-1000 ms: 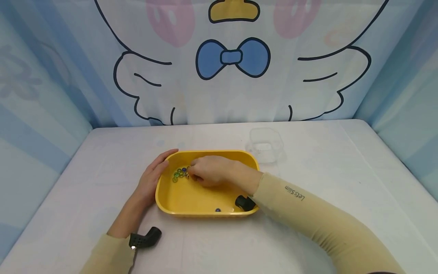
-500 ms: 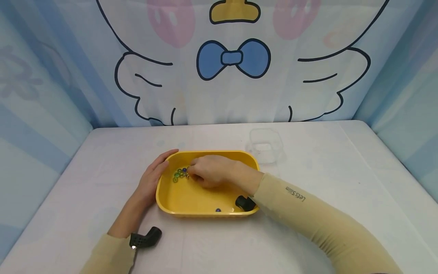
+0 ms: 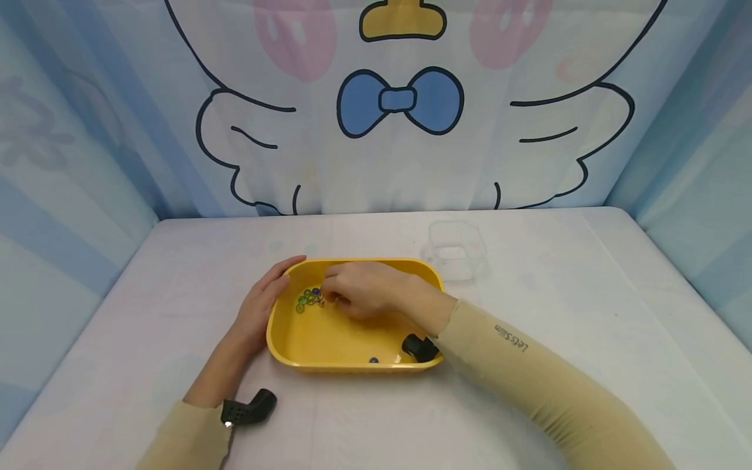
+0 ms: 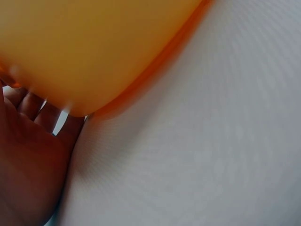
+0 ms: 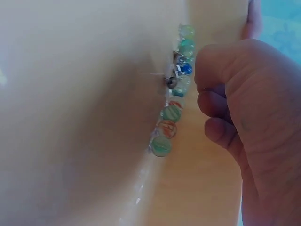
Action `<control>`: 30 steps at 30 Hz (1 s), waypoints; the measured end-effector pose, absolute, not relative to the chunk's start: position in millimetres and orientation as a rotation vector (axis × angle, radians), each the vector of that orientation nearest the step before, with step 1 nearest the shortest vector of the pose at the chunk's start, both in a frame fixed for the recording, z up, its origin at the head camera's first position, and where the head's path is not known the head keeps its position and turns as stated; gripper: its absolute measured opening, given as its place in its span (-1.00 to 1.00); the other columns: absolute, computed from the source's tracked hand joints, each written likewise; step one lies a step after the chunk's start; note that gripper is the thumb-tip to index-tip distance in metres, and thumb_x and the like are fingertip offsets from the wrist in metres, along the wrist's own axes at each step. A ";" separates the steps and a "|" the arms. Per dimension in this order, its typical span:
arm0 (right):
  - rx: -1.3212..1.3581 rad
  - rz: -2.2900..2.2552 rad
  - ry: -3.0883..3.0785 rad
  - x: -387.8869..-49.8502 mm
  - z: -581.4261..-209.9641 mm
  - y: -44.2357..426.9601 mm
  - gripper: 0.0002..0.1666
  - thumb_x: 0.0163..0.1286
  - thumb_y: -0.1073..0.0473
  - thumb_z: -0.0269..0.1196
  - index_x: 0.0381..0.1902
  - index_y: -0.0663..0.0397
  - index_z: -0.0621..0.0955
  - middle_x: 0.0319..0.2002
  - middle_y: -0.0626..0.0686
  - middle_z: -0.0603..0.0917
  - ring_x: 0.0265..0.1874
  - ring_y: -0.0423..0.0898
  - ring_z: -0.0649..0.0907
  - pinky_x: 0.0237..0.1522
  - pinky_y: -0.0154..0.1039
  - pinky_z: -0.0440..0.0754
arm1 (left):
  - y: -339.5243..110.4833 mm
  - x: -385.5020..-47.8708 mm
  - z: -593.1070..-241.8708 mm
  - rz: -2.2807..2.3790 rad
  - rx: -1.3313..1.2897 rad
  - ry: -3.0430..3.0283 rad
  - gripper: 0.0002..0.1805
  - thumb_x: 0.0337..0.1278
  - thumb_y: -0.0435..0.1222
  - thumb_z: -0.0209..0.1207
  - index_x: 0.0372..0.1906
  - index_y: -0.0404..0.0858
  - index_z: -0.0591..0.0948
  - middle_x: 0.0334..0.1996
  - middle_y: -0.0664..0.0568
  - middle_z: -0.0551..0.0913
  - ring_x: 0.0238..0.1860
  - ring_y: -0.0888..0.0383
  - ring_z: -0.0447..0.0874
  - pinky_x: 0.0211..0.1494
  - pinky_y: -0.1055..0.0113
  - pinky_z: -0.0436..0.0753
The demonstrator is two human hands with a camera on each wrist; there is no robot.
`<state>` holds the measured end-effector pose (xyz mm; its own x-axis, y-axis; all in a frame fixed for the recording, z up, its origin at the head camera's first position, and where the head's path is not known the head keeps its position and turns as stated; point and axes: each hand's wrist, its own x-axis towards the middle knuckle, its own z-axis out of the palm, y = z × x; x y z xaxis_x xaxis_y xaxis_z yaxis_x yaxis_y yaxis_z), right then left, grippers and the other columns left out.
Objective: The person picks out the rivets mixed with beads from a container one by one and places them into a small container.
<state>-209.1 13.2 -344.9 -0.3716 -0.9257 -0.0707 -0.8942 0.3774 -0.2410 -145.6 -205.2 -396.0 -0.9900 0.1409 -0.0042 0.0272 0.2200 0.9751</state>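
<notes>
My left hand (image 3: 261, 310) rests along the left end of a yellow tray (image 3: 329, 339); its fingers lie against the outer wall in the left wrist view. Inside the tray, my right hand (image 3: 364, 287) reaches to the far wall with its fingers curled. Several glass marbles (image 5: 171, 113), clear, green, blue and red-streaked, lie in a row just beside those fingers, with a small dark shiny ball (image 5: 171, 83) among them. No marble shows between the curled fingers, and the inside of that hand is hidden. A lone blue marble (image 3: 374, 360) sits near the tray's front wall.
Behind the tray's right end stands a clear plastic container (image 3: 455, 251) on the white-covered table (image 3: 558, 274). Black wrist cameras are worn on both arms; the right one (image 3: 420, 348) hangs over the tray's front right corner. A printed curtain (image 3: 399, 170) closes off the back.
My right hand has shifted slightly up and left toward the far wall in the last half second. The left hand, tray and marbles look the same.
</notes>
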 end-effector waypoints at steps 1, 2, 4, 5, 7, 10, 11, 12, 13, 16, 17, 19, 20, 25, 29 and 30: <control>-1.632 -0.254 2.442 -209.1 -344.7 13.5 -0.86 0.46 0.26 0.19 -0.10 0.02 0.65 -0.22 -0.08 0.51 -0.25 -0.18 0.51 -0.14 -0.42 0.49 | -205.5 -145.6 -395.8 1.897 0.161 2.382 -0.49 0.64 -0.14 -0.26 0.54 -0.11 0.28 0.49 0.01 0.28 0.46 0.07 0.20 0.54 0.06 0.09; -1.632 -0.260 2.446 -209.0 -344.5 13.8 -0.85 0.45 0.26 0.19 -0.09 0.03 0.65 -0.22 -0.08 0.52 -0.24 -0.18 0.52 -0.14 -0.42 0.49 | -205.7 -145.6 -395.5 1.894 0.157 2.385 -0.49 0.64 -0.14 -0.26 0.54 -0.11 0.28 0.49 0.01 0.28 0.46 0.07 0.20 0.54 0.06 0.10; -1.633 -0.278 2.451 -209.2 -344.0 14.6 -0.83 0.45 0.27 0.19 -0.07 0.04 0.66 -0.20 -0.08 0.53 -0.24 -0.18 0.52 -0.12 -0.43 0.50 | -206.1 -145.5 -394.9 1.890 0.151 2.389 -0.49 0.64 -0.14 -0.26 0.54 -0.11 0.28 0.49 0.01 0.28 0.46 0.07 0.20 0.54 0.06 0.10; -1.631 -0.289 2.452 -209.2 -343.6 15.0 -0.83 0.45 0.27 0.19 -0.06 0.04 0.66 -0.18 -0.08 0.53 -0.23 -0.18 0.53 -0.11 -0.43 0.51 | -206.3 -145.3 -394.5 1.886 0.151 2.393 -0.49 0.64 -0.14 -0.26 0.54 -0.11 0.28 0.49 0.01 0.28 0.46 0.06 0.19 0.54 0.06 0.10; -1.625 -0.320 2.454 -209.5 -342.4 16.2 -0.82 0.44 0.28 0.20 -0.06 0.05 0.66 -0.17 -0.07 0.55 -0.23 -0.17 0.53 -0.09 -0.43 0.52 | -206.6 -145.2 -394.1 1.881 0.153 2.400 -0.49 0.64 -0.15 -0.27 0.54 -0.12 0.28 0.49 0.01 0.28 0.47 0.06 0.19 0.54 0.06 0.09; -1.629 -0.371 2.467 -210.5 -340.5 18.6 -0.82 0.41 0.30 0.21 -0.07 0.06 0.67 -0.15 -0.07 0.57 -0.21 -0.17 0.54 -0.06 -0.41 0.53 | -206.6 -146.0 -393.7 1.886 0.160 2.400 -0.49 0.64 -0.15 -0.27 0.53 -0.12 0.28 0.49 0.01 0.28 0.46 0.06 0.20 0.54 0.06 0.09; -1.636 -0.387 2.473 -210.7 -339.5 19.5 -0.82 0.40 0.31 0.21 -0.09 0.07 0.67 -0.15 -0.07 0.58 -0.21 -0.17 0.54 -0.05 -0.41 0.53 | -206.5 -146.4 -393.7 1.888 0.163 2.399 -0.49 0.64 -0.15 -0.27 0.53 -0.12 0.29 0.49 0.01 0.29 0.46 0.07 0.20 0.55 0.06 0.09; -1.644 -0.403 2.478 -211.0 -338.9 20.4 -0.82 0.39 0.32 0.21 -0.10 0.07 0.67 -0.15 -0.06 0.59 -0.21 -0.17 0.54 -0.05 -0.40 0.53 | -206.4 -146.5 -393.7 1.887 0.163 2.401 -0.49 0.64 -0.15 -0.27 0.53 -0.12 0.29 0.49 0.02 0.29 0.46 0.07 0.20 0.55 0.07 0.09; -1.654 -0.416 2.482 -211.4 -338.5 21.2 -0.83 0.38 0.33 0.22 -0.11 0.07 0.67 -0.15 -0.06 0.59 -0.22 -0.17 0.54 -0.05 -0.40 0.53 | -206.3 -146.6 -393.6 1.888 0.163 2.398 -0.49 0.64 -0.14 -0.27 0.53 -0.12 0.29 0.49 0.02 0.29 0.46 0.07 0.20 0.54 0.06 0.09; -1.677 -0.459 2.484 -211.8 -337.2 23.3 -0.83 0.36 0.34 0.23 -0.13 0.08 0.67 -0.17 -0.06 0.59 -0.23 -0.16 0.53 -0.08 -0.40 0.52 | -206.1 -146.2 -393.6 1.882 0.161 2.403 -0.49 0.64 -0.14 -0.27 0.53 -0.11 0.28 0.48 0.02 0.29 0.46 0.07 0.20 0.54 0.06 0.10; -1.682 -0.474 2.483 -211.9 -337.0 24.0 -0.84 0.37 0.34 0.24 -0.14 0.08 0.67 -0.18 -0.06 0.59 -0.24 -0.16 0.53 -0.09 -0.40 0.52 | -206.2 -146.0 -393.6 1.879 0.159 2.405 -0.49 0.64 -0.14 -0.27 0.53 -0.11 0.28 0.48 0.02 0.29 0.46 0.07 0.20 0.54 0.06 0.10; -1.692 -0.497 2.486 -211.8 -336.4 25.3 -0.86 0.37 0.34 0.24 -0.15 0.09 0.67 -0.20 -0.06 0.58 -0.26 -0.16 0.53 -0.11 -0.41 0.52 | -206.2 -145.8 -394.0 1.880 0.159 2.402 -0.49 0.64 -0.14 -0.27 0.54 -0.12 0.28 0.48 0.01 0.29 0.46 0.07 0.21 0.54 0.06 0.11; -1.695 -0.509 2.488 -211.6 -336.1 26.0 -0.86 0.37 0.34 0.24 -0.15 0.10 0.68 -0.21 -0.05 0.58 -0.27 -0.16 0.53 -0.12 -0.41 0.52 | -206.3 -145.8 -394.3 1.881 0.159 2.402 -0.49 0.64 -0.15 -0.27 0.53 -0.12 0.28 0.48 0.01 0.30 0.45 0.07 0.21 0.54 0.06 0.11; -1.695 -0.561 2.512 -211.3 -335.6 29.8 -0.86 0.37 0.33 0.25 -0.15 0.11 0.69 -0.23 -0.05 0.58 -0.29 -0.17 0.53 -0.15 -0.41 0.53 | -205.9 -145.7 -395.4 1.891 0.163 2.391 -0.49 0.65 -0.15 -0.28 0.54 -0.12 0.28 0.48 0.01 0.29 0.45 0.09 0.22 0.54 0.09 0.12; -1.671 -0.631 2.526 -211.4 -335.6 33.4 -0.86 0.36 0.33 0.27 -0.14 0.12 0.69 -0.23 -0.05 0.59 -0.29 -0.16 0.54 -0.15 -0.42 0.54 | -204.9 -145.4 -395.5 1.895 0.161 2.388 -0.49 0.65 -0.15 -0.28 0.54 -0.12 0.28 0.48 0.01 0.29 0.46 0.08 0.21 0.54 0.08 0.10; -1.670 -0.653 2.527 -211.3 -335.2 34.2 -0.86 0.36 0.34 0.28 -0.14 0.13 0.69 -0.23 -0.05 0.59 -0.29 -0.15 0.54 -0.16 -0.42 0.54 | -204.7 -145.2 -395.3 1.897 0.159 2.386 -0.49 0.65 -0.15 -0.28 0.54 -0.12 0.28 0.48 0.01 0.29 0.46 0.08 0.21 0.54 0.08 0.10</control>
